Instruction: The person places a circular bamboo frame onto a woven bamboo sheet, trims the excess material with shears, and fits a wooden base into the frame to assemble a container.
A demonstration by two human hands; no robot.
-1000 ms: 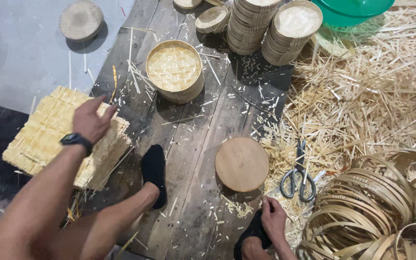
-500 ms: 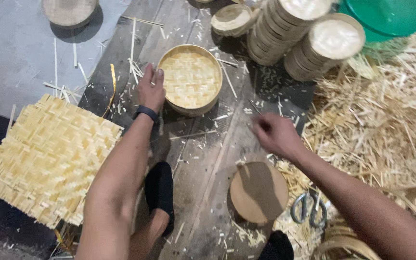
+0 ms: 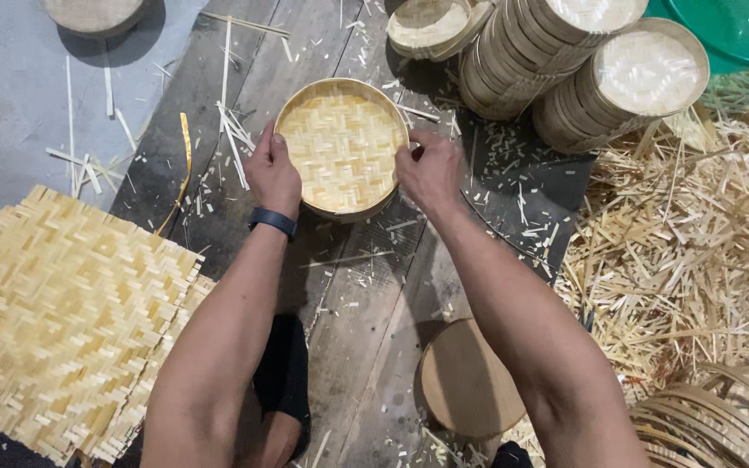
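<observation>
I am kneeling at the dark plank floor (image 3: 366, 286), gripping the round woven bamboo tray (image 3: 341, 147) at mid-board: left hand (image 3: 272, 173) and right hand (image 3: 431, 172) clasping opposite rims; even pressure should be keeping it level.

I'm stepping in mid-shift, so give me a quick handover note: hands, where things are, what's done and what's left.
Left hand grips the left rim of the round woven bamboo tray; right hand grips its right rim. Tray sits on the wooden planks.
Nearby: woven mats at left, round wooden disc near the right forearm, stacked finished trays beyond.
Done: tray's woven base sits inside its rim.
Left: tray not yet on the stacks.
</observation>
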